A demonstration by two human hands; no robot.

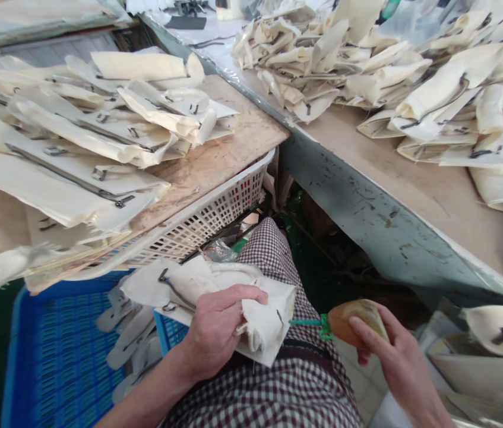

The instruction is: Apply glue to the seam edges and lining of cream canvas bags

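My left hand (pixel 220 324) is closed on a folded cream fabric piece (pixel 264 321) above my lap, its index finger stretched across the top. Dark thin metal parts show at the piece's left end. My right hand (pixel 389 351) grips a tool by its rounded orange-brown handle (pixel 351 321), thumb on the near side. A narrow green shaft (pixel 307 322) runs from that handle to the right edge of the fabric piece. Whether its tip is in the fabric or behind it, I cannot tell.
Cream fabric pieces with dark metal parts (pixel 113 119) cover the wooden table at left. More are heaped on the right-hand table (pixel 411 196). A white basket (pixel 215 208) sits under the left tabletop. Below stands a blue crate (pixel 55 356) beside pale flat pieces (pixel 129 345).
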